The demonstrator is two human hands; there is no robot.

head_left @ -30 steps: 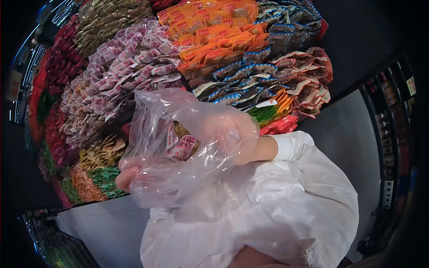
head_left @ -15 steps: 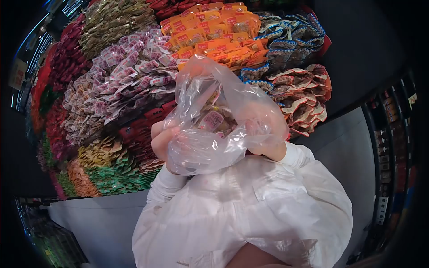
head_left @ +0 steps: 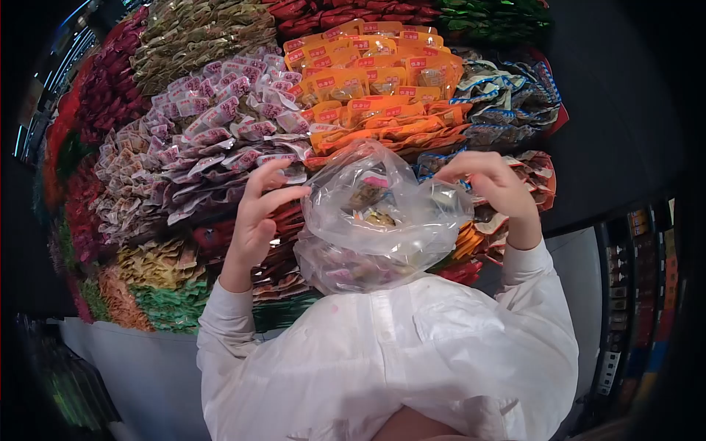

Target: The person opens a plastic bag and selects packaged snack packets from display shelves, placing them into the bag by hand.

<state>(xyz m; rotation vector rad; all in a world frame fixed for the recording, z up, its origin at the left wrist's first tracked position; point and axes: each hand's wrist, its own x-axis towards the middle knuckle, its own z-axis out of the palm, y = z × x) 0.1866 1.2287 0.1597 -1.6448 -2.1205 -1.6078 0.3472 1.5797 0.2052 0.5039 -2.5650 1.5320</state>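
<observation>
A clear plastic bag (head_left: 353, 253) with several small packets (head_left: 379, 214) inside sits right in front of my chest, over the display's near side. Its mouth is partly spread and its top edge stands up. At the bag's left side, my left hand (head_left: 259, 217) is open, fingers apart, a fingertip close to the plastic. On the other side, my right hand (head_left: 496, 187) is open with bent fingers above the bag's right edge. Whether those fingertips touch the plastic I cannot tell.
Beyond the bag lie orange snack packets (head_left: 375, 81), white-and-pink packets (head_left: 220, 103) and blue-edged packets (head_left: 507, 95). Green packets (head_left: 173, 301) are at the near left. Dark shelves (head_left: 636, 287) with goods stand at the right, beside a grey floor (head_left: 570, 287).
Both hands have let go of the bag and moved apart to its sides. The bag now sits lower, and more of the display shows.
</observation>
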